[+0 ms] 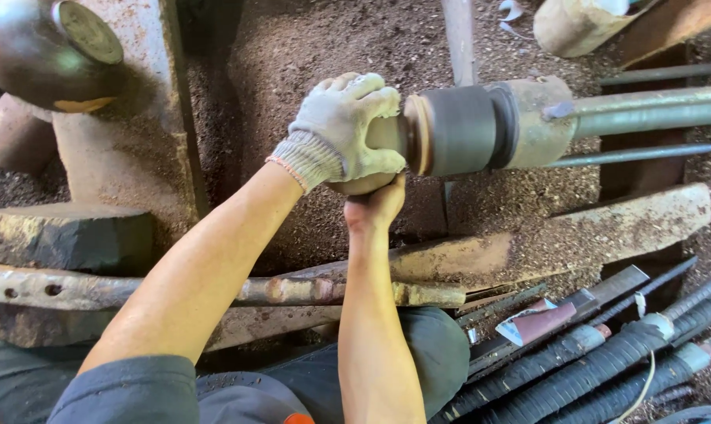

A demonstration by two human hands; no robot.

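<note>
My left hand point(343, 129), in a white knit glove, wraps over the top of a rounded wooden piece point(387, 135) mounted on the end of a lathe chuck point(461, 129). My bare right hand point(375, 206) reaches up from below and presses against the underside of the same wooden piece. The dark cylindrical chuck runs right into a dusty metal housing point(536, 122) and steel rods point(654, 110). Most of the wooden piece is hidden under the glove.
Sawdust covers the lathe bed point(308, 47). A dark rounded bowl point(41, 51) sits top left. A rusty bar point(277, 290) crosses below my arms. Several long chisels with wrapped black handles point(606, 361) lie at bottom right beside folded sandpaper point(540, 320).
</note>
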